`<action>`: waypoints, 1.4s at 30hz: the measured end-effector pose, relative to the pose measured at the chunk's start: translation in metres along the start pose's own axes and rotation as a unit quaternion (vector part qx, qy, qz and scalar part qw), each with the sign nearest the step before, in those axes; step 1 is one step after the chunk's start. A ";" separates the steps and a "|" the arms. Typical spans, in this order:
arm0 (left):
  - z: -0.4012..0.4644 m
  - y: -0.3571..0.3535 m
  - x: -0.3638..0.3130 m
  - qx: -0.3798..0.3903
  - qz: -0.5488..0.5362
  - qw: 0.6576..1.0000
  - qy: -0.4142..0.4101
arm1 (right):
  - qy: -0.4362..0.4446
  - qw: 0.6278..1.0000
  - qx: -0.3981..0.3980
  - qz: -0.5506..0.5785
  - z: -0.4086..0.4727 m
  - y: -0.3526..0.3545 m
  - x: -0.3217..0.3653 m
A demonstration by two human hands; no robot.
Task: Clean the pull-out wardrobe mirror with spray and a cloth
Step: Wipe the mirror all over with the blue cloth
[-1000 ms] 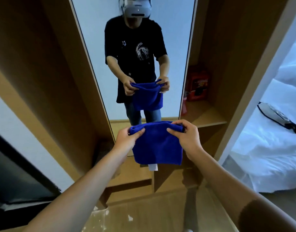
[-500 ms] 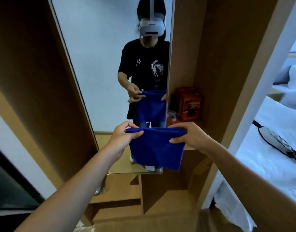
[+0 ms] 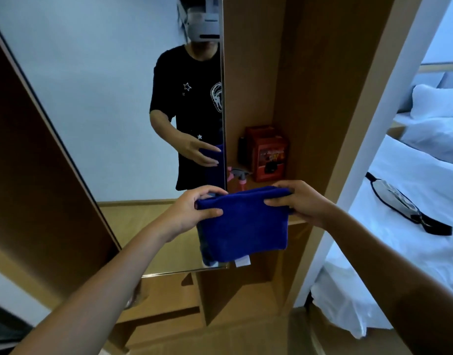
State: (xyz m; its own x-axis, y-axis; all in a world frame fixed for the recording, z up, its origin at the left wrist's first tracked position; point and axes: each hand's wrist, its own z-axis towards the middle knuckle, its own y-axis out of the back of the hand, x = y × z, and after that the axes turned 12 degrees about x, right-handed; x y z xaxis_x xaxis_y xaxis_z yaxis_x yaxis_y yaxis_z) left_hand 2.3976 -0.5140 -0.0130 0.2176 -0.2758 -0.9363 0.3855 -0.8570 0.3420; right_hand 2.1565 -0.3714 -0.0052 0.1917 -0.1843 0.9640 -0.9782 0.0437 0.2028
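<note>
While the mirror (image 3: 112,103) stands in front, both hands, left hand (image 3: 192,208) and right hand (image 3: 300,201), pinch the folded blue cloth (image 3: 243,226) by its top corners.

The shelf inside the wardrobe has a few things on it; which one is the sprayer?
The spray bottle, the low one with a grey trigger head and pink neck, right beside the mirror edge. The red box behind it is taller and square.

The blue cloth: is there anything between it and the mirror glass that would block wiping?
Nothing visible blocks it. The blue cloth hangs folded between the left hand and right hand, in front of the mirror. The spray bottle stands on the shelf beside the mirror, not before the glass.
</note>
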 end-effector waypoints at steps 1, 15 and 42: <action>0.004 0.003 0.001 0.021 -0.005 1.000 0.017 | -0.002 1.000 -0.002 0.010 0.001 0.003 -0.002; 0.044 -0.027 0.011 0.006 -0.281 0.960 0.019 | -0.021 0.987 -0.042 0.154 -0.004 0.039 -0.039; 0.151 -0.100 0.032 -0.041 -0.348 0.922 0.167 | -0.098 0.953 0.106 0.265 0.051 0.140 -0.117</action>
State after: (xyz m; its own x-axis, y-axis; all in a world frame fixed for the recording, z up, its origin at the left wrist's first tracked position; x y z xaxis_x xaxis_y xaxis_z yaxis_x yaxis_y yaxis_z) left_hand 2.2305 -0.5029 -0.0892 0.1497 0.4895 -0.8590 0.5993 -0.7359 -0.3150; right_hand 1.9928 -0.3934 -0.0983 -0.3322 -0.3730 0.8663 -0.9316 -0.0136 -0.3631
